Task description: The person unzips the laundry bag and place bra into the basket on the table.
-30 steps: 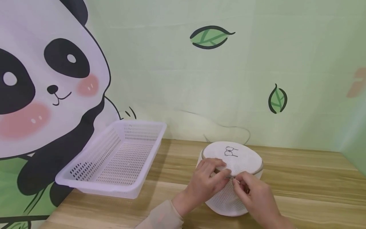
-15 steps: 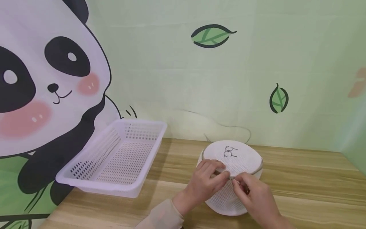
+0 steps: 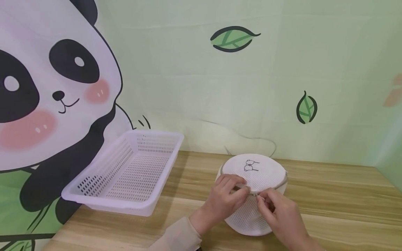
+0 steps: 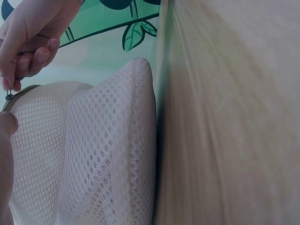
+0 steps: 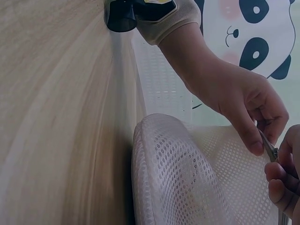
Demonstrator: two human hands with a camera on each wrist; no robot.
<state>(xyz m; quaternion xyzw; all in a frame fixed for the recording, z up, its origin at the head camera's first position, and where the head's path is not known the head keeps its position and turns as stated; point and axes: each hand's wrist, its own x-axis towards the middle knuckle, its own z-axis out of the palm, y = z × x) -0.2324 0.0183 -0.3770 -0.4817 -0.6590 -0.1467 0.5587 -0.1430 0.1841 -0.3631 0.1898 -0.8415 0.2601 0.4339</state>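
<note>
A round white mesh laundry bag (image 3: pixel 248 214) stands on the wooden table, its top printed with a small line drawing. A grey-brown zipper (image 3: pixel 284 183) runs around the top edge. My left hand (image 3: pixel 224 197) pinches the zippered edge at the front left, thumb outside and fingers over the top. Just to its right, my right hand (image 3: pixel 281 212) pinches the small zipper pull (image 4: pixel 9 95), which shows best in the left wrist view. In the right wrist view the left thumb (image 5: pixel 255 145) presses the zipper edge. The bag's inside is hidden.
A white perforated plastic basket (image 3: pixel 150 198) stands on the table (image 3: pixel 339 202) to the left, with nothing in it. Behind is a light green backdrop (image 3: pixel 176 69) with a panda and leaves.
My right hand has shifted very slightly rightward along the zipper. The bag's top has turned or moved a little to the left. The left hand keeps its grip in nearly the same place.
</note>
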